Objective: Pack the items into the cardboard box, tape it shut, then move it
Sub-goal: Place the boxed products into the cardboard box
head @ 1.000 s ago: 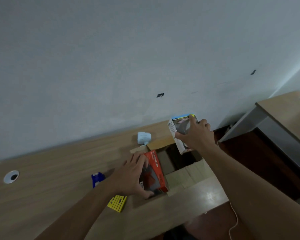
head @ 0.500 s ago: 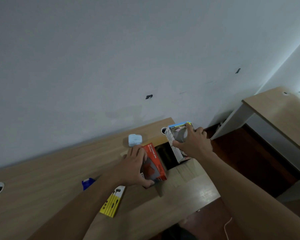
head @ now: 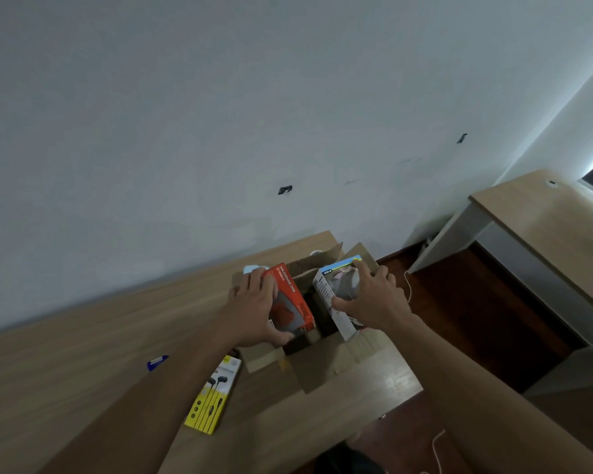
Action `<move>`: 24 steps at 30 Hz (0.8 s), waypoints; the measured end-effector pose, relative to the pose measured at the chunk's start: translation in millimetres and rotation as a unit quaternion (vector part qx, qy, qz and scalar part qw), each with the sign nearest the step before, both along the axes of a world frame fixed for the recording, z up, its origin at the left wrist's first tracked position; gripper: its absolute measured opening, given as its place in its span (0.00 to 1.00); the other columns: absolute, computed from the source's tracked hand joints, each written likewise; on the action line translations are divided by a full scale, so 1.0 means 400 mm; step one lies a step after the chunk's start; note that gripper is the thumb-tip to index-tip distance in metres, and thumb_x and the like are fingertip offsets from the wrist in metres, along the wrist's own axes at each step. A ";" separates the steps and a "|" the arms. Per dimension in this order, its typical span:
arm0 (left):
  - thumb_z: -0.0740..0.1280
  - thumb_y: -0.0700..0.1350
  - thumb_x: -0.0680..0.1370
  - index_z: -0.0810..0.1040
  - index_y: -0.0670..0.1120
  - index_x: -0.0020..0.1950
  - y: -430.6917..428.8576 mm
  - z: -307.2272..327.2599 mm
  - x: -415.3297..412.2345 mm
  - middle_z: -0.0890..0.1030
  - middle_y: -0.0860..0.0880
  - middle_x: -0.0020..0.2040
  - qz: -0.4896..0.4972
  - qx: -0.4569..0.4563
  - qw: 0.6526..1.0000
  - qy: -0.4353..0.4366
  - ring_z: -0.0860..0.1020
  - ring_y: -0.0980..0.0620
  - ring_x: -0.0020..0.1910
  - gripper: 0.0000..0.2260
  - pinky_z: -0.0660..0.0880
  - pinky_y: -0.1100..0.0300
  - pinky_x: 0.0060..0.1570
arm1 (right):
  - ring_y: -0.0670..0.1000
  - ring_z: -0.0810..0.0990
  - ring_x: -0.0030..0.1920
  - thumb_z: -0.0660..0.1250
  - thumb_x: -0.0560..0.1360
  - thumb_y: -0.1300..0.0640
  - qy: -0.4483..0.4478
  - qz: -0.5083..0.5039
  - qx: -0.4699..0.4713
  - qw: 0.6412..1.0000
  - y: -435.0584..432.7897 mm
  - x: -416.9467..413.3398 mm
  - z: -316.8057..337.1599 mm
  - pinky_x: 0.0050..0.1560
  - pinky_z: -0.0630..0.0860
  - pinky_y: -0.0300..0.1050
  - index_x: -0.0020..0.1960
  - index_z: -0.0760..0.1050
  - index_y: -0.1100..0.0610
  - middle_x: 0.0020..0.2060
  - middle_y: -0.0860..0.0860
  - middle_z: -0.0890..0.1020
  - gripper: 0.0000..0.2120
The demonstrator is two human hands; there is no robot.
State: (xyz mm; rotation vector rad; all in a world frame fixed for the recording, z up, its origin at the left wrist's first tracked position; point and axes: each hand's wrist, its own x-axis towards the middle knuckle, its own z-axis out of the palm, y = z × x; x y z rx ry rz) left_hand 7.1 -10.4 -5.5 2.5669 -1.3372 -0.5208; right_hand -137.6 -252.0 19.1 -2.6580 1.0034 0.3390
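The left hand (head: 254,307) grips the orange tape-dispenser carton (head: 290,301) by its long sides, tilted over the opening. The right hand (head: 368,297) clasps the white-and-blue carton (head: 329,299), holding it on end so that its narrow face enters first. Both cartons sit above the cardboard box (head: 322,367), whose flaps are folded outward to keep the opening free (contents not visible). The box stands at the surface's (head: 83,354) right end, near the front edge. A yellow earphone pack (head: 213,400) lies left of the box, unpacked.
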 end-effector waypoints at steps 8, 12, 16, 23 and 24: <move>0.75 0.74 0.65 0.64 0.49 0.71 -0.045 0.000 -0.025 0.59 0.46 0.79 0.009 0.033 0.999 -0.032 0.58 0.43 0.78 0.45 0.66 0.40 0.76 | 0.66 0.68 0.75 0.67 0.69 0.22 -0.007 0.023 0.019 1.000 -0.004 0.054 -0.038 0.69 0.74 0.64 0.86 0.50 0.49 0.72 0.63 0.68 0.56; 0.70 0.77 0.67 0.60 0.47 0.80 -0.066 -0.021 -0.058 0.55 0.42 0.85 0.012 0.064 0.995 -0.075 0.55 0.39 0.83 0.52 0.60 0.38 0.80 | 0.66 0.68 0.75 0.67 0.70 0.22 0.002 0.038 0.033 0.999 -0.025 0.082 -0.057 0.69 0.74 0.64 0.86 0.49 0.48 0.73 0.63 0.68 0.57; 0.70 0.76 0.69 0.55 0.45 0.85 -0.085 -0.045 -0.077 0.48 0.41 0.88 0.048 0.069 0.994 -0.066 0.48 0.38 0.87 0.56 0.55 0.38 0.83 | 0.67 0.68 0.75 0.67 0.70 0.22 0.014 0.055 0.039 0.998 -0.051 0.106 -0.088 0.69 0.74 0.65 0.86 0.48 0.49 0.73 0.63 0.67 0.57; 0.72 0.74 0.70 0.53 0.45 0.86 -0.116 -0.084 -0.097 0.42 0.42 0.89 0.045 0.071 0.995 -0.054 0.45 0.40 0.87 0.57 0.46 0.42 0.85 | 0.65 0.67 0.76 0.72 0.69 0.25 0.017 0.047 0.060 0.997 -0.060 0.126 -0.148 0.69 0.74 0.63 0.86 0.46 0.53 0.75 0.61 0.66 0.60; 0.72 0.74 0.70 0.53 0.45 0.87 -0.117 -0.089 -0.098 0.42 0.42 0.89 0.047 0.075 0.995 -0.049 0.44 0.41 0.87 0.57 0.46 0.43 0.85 | 0.65 0.67 0.76 0.72 0.69 0.25 0.019 0.049 0.062 0.997 -0.063 0.127 -0.155 0.69 0.74 0.63 0.86 0.47 0.53 0.75 0.61 0.65 0.60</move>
